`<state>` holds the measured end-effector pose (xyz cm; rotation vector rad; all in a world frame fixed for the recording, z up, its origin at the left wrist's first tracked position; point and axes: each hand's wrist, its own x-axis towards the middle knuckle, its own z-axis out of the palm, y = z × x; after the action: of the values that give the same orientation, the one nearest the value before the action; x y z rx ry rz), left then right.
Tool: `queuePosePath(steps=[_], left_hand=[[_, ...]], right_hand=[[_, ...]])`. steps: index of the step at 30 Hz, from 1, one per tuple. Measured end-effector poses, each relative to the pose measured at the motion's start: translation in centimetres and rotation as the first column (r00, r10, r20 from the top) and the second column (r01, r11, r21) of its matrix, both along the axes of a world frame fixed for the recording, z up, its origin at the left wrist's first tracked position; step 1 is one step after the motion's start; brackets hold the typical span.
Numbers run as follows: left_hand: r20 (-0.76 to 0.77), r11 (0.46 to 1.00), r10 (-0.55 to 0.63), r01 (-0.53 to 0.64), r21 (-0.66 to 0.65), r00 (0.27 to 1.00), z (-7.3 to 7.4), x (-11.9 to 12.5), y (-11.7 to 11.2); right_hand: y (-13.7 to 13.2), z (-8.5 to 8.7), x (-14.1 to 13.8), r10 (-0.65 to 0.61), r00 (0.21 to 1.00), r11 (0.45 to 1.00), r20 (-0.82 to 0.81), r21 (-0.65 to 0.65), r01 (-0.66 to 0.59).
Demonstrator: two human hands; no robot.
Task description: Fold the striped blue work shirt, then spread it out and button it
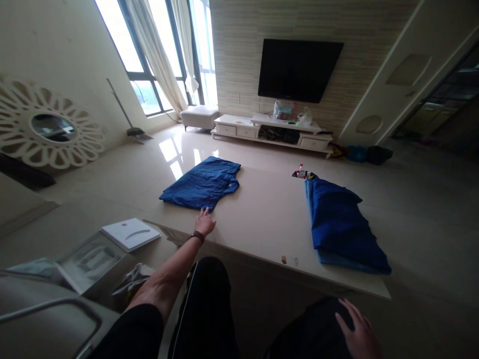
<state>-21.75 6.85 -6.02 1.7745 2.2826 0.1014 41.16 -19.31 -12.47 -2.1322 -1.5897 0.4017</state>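
My left hand (205, 222), with a brown-strapped wristwatch (197, 237), lies open on the cream table top (262, 224), its fingertips at the near edge of a folded blue garment (200, 184). A second, thicker blue cloth bundle (340, 229) lies along the table's right side, with a small plastic bottle (301, 171) and a dark packet (307, 175) at its far end. My right hand (357, 331) is below the table edge, fingers spread on dark clothing at my knee, and touches nothing on the table.
A white box lid (130, 233) and an open box (90, 262) sit low at the left, beside a grey chair arm (48, 319). Beyond the table are a white TV cabinet (269, 132), a stool (199, 116) and a broom (129, 117).
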Motion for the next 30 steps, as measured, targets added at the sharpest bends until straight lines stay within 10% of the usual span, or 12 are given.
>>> queuePosePath(steps=[8, 14, 21, 26, 30], left_hand=[[0.114, 0.994, 0.016, -0.028, 0.105, 0.993, 2.9, -3.1, 4.7], [0.212, 0.862, 0.138, -0.222, 0.456, 0.968, 12.2, -6.8, 9.9], [0.259, 0.734, -0.038, -0.149, 0.663, 0.965, 20.8, -6.5, 12.7], [0.191, 0.523, -0.227, -0.046, 0.851, 0.955, 25.6, 0.1, 10.7], [-0.188, 0.128, -0.535, 0.299, 0.946, 0.823, 27.8, 8.7, 4.3]], right_hand=[[1.2, -0.6, 0.1, 0.004, 1.000, 1.000, -0.011, -0.019, -0.004], [1.5, 0.0, -0.8, 0.014, 1.000, 1.000, 0.015, -0.025, -0.013], [1.6, -0.3, -0.5, -0.008, 1.000, 0.999, 0.007, -0.051, 0.008], [1.5, -0.2, -0.6, -0.017, 1.000, 0.999, 0.008, -0.033, 0.017], [2.4, 3.2, -5.7, -0.007, 0.997, 0.999, -0.077, 0.053, 0.011]])
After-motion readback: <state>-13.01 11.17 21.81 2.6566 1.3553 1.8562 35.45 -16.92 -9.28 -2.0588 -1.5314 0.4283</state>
